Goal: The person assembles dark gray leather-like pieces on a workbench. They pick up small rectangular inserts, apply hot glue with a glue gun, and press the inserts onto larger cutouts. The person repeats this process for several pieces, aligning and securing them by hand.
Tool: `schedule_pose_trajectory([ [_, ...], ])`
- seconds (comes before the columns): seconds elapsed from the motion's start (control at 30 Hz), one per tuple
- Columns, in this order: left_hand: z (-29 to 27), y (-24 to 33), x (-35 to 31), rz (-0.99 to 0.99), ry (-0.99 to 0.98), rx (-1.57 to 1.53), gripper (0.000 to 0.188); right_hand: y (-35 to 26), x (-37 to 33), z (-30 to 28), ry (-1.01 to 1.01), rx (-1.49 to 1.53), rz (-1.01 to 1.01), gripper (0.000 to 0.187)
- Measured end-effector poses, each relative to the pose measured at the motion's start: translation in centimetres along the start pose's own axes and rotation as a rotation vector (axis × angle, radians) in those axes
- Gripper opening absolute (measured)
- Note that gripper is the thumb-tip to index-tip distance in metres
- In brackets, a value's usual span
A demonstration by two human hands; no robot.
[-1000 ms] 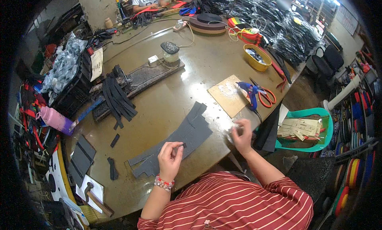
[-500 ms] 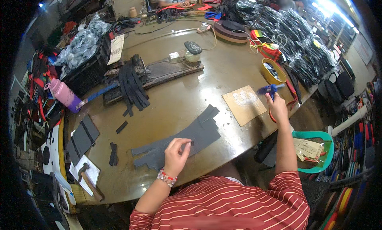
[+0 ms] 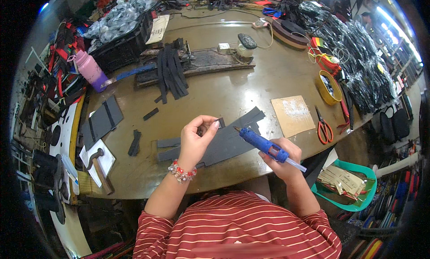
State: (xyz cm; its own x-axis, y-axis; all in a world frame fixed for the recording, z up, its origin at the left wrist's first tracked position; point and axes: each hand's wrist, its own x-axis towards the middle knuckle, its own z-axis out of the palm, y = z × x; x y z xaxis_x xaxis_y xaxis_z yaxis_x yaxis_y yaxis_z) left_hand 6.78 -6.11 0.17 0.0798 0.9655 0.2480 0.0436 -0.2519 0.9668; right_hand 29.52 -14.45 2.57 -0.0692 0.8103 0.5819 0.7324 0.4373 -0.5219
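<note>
My left hand (image 3: 198,140), with a beaded bracelet at the wrist, pinches a small black strip (image 3: 221,123) between thumb and fingertips. In my right hand (image 3: 283,159) is a blue glue gun (image 3: 264,143), a clear glue stick poking out of its back. Its nozzle points left toward the black strip, a short gap away. Beneath both hands, dark grey fabric strips (image 3: 215,148) lie overlapped on the table. A cardboard piece (image 3: 293,115) smeared with white glue lies to their right, beside orange-handled scissors (image 3: 324,128).
Black straps (image 3: 171,75) drape over a wooden board (image 3: 210,64). A hammer (image 3: 101,169) and a purple bottle (image 3: 92,71) are at left. A yellow bowl (image 3: 329,87) stands at right, above a green basket (image 3: 371,187). Plastic-wrapped bundles (image 3: 358,57) fill the back right.
My right hand has brought the glue gun from over the cardboard leftward and nearer my body, to the left hand. The scissors have come into sight. The view has shifted.
</note>
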Motion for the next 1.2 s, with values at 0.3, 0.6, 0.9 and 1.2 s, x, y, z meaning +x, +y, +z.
schedule_pose_trajectory([
  [0.3,0.1,1.2,-0.8,-0.035,-0.041,0.051,0.010,-0.3,0.2,1.7,0.082,0.027,-0.009,0.029],
  [0.6,0.2,1.2,-1.1,-0.059,-0.058,0.094,0.010,0.2,0.1,2.0,0.060,0.016,-0.021,0.033],
  [0.9,0.4,1.0,-1.0,-0.093,-0.071,0.063,0.010,0.2,-0.3,1.7,0.012,0.012,0.022,0.033],
  [1.2,0.9,-0.1,-1.3,-0.115,-0.100,-0.131,0.012,11.6,-2.0,-0.9,0.193,-0.086,0.511,0.028],
])
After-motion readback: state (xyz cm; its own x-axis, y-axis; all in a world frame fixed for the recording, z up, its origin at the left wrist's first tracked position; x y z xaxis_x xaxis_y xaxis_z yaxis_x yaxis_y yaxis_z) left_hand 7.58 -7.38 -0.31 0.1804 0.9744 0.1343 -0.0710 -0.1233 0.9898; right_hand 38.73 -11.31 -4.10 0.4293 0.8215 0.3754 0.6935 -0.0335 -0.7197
